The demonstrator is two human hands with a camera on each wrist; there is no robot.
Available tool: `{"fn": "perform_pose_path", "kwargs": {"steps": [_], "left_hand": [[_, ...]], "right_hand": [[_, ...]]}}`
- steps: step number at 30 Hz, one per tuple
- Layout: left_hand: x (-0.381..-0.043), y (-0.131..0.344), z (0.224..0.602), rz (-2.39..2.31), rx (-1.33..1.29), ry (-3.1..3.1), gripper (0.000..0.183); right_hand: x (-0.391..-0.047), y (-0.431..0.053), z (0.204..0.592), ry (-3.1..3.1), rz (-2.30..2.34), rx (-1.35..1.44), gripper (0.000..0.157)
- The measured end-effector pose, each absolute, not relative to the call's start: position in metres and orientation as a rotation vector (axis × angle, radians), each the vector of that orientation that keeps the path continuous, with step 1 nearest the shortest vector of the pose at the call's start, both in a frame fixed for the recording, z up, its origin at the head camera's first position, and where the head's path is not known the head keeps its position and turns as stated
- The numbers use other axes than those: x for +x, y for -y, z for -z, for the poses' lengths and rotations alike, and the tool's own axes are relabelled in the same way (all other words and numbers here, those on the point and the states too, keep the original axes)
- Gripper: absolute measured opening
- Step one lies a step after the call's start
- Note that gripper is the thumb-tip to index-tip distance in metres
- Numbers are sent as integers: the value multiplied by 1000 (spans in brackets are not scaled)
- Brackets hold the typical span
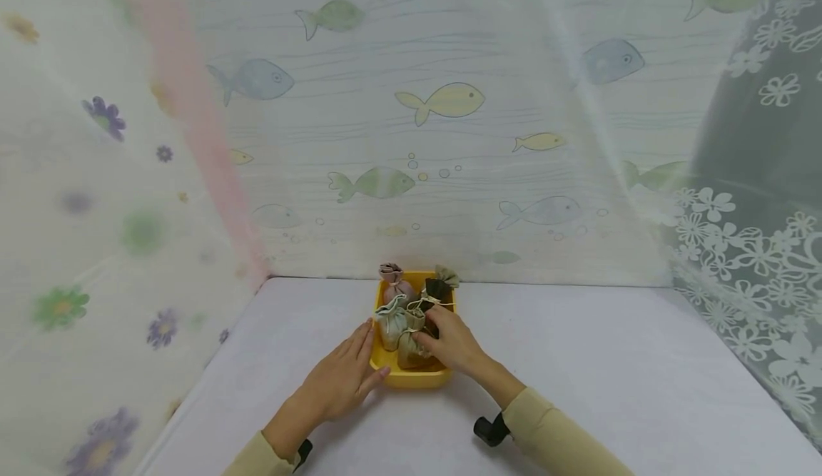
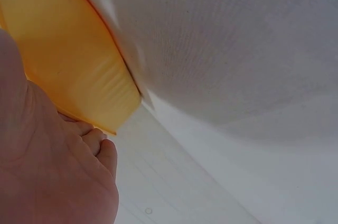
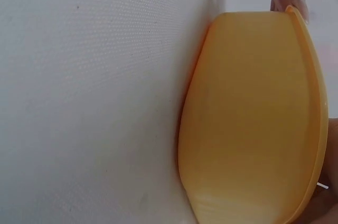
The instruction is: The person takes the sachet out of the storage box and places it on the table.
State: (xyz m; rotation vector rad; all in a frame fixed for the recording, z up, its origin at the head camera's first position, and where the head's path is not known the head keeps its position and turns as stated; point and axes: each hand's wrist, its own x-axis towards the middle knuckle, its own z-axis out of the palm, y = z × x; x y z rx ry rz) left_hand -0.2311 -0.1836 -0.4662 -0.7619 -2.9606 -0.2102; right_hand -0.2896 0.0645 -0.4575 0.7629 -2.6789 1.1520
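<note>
The brown-green bag (image 1: 411,355) sits in the near part of the yellow tub (image 1: 411,382), and its tied top points up and away from the person. It lies just to the left of the right hand (image 1: 457,344), at the thumb, so that hand is the nearer one. The tub is longer from front to back than from side to side, and it stands on the white surface (image 1: 546,362).

The right hand comes in from the near right, over the tub's edge, with its back up and its fingers bent down into the tub. The thumb touches the bag's side, and the other fingers are by its neck. I cannot tell if this grip is squeezed on the bag or only resting there, because the hand hides that part.

The left hand (image 1: 340,380) lies flat along the tub's left side. Its fingers are straight, its thumb is spread toward the near corner, and its grip is on no bag. A pale bag (image 1: 389,330) is beside the brown-green one, with a pink bag (image 1: 398,290) and a dark bag (image 1: 437,289) behind
</note>
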Motion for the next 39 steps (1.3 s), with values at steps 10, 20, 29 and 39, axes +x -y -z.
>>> {"fn": "perform_pose_path", "kwargs": {"steps": [10, 20, 29, 39], "left_hand": [[-230, 184, 465, 225, -785, 2943, 84], [-227, 185, 466, 215, -742, 2997, 84], [-228, 184, 466, 213, -744, 2995, 86], [-229, 183, 463, 225, -773, 2965, 84]], "right_hand": [[-286, -68, 453, 2626, -1178, 850, 22], [-278, -73, 437, 2561, -1223, 923, 10], [-276, -82, 417, 2533, -1236, 930, 12], [-278, -97, 405, 2461, -1249, 975, 13]]}}
